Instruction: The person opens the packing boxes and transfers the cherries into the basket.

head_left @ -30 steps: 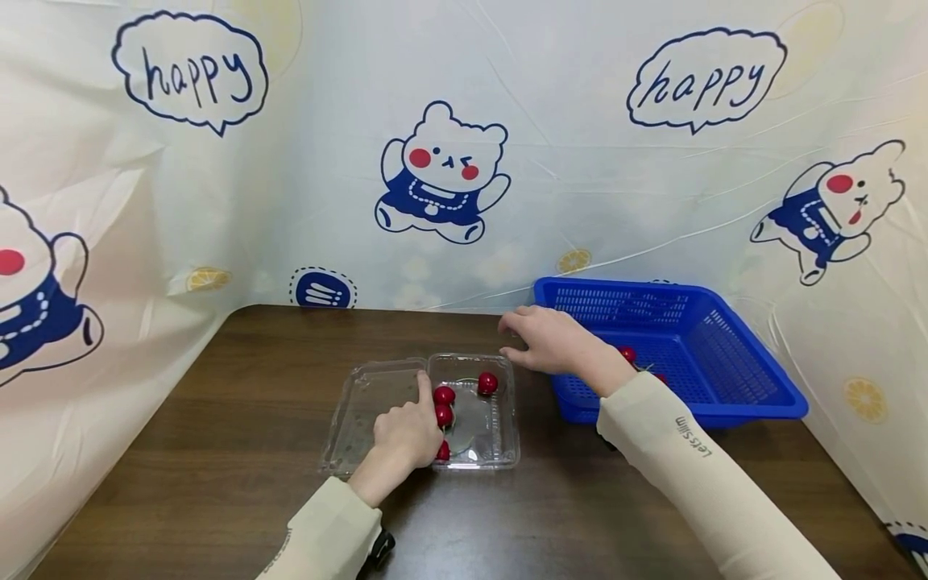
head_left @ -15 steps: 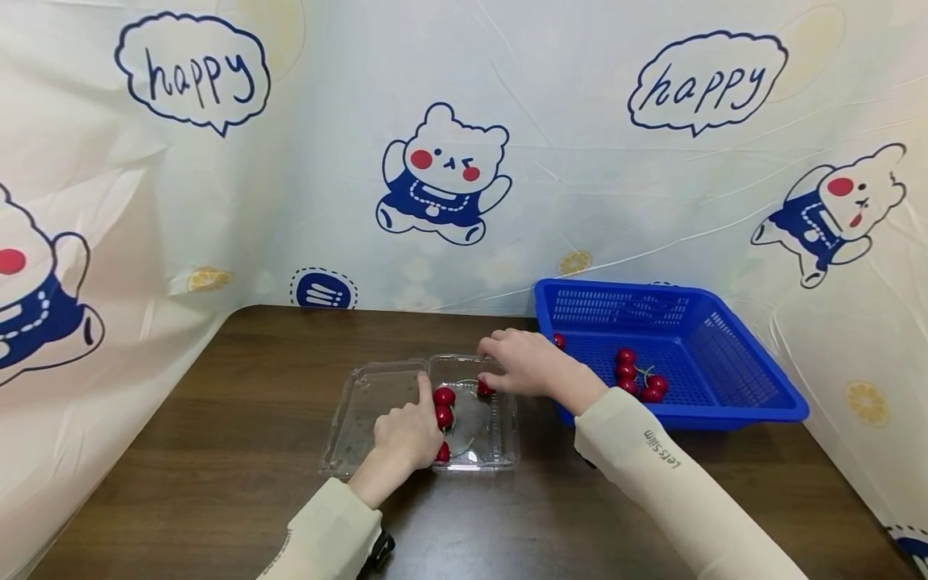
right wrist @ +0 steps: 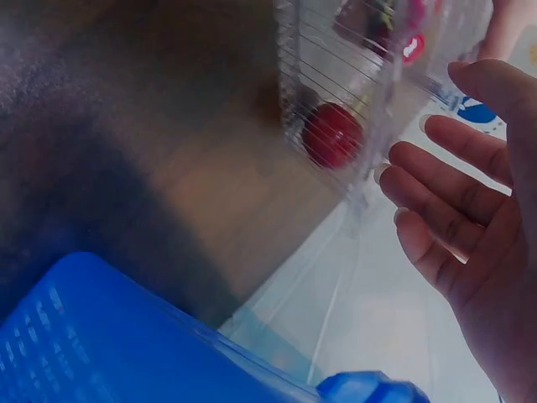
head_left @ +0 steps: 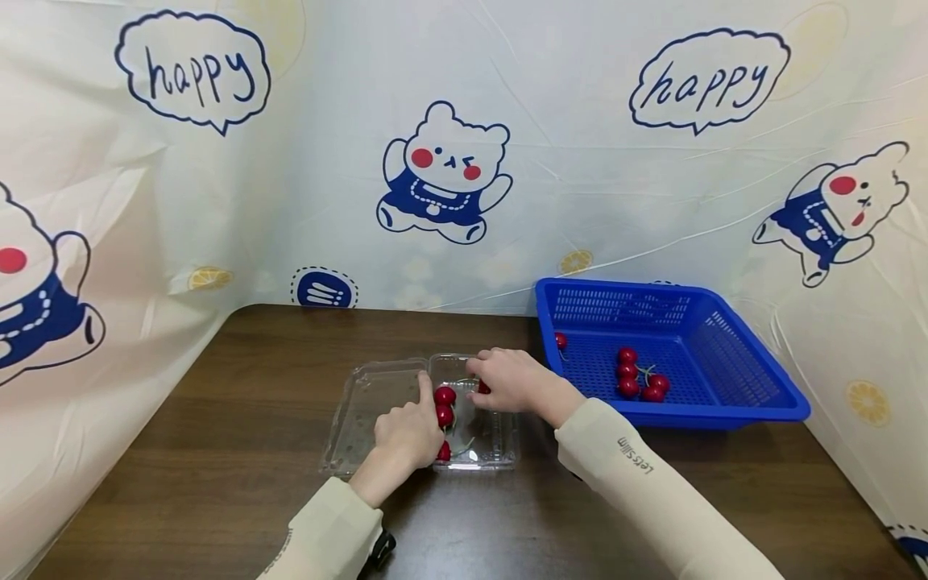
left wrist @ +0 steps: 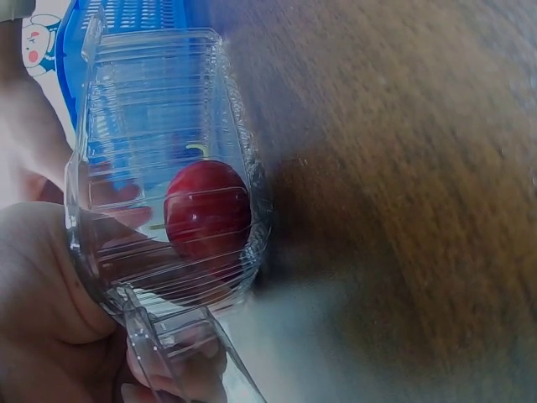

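A hinged clear plastic clamshell box (head_left: 482, 443) lies opened out on the table, its lid (head_left: 358, 411) to the left. My left hand (head_left: 408, 431) grips it at the hinge, index finger stretched forward along the fold, the other fingers curled. Inside, red cherries (head_left: 444, 415) line the hinge side, partly covered by that hand. My right hand (head_left: 513, 379) reaches over the far right rim, fingers extended above another cherry (head_left: 483, 387) that it mostly hides. The right wrist view shows these fingers spread apart with nothing between them, and a cherry (right wrist: 331, 134) behind the clear wall.
A blue plastic basket (head_left: 725, 346) stands at the back right, close to my right forearm. Several cherries (head_left: 627, 372) with stems lie in its middle, and one cherry (head_left: 561, 341) sits by its left wall. A printed curtain (head_left: 326, 161) hangs behind the brown table (head_left: 217, 419).
My right hand has moved left and down from the basket's edge to over the box, uncovering the cherries in the basket. The left hand has stayed in place.
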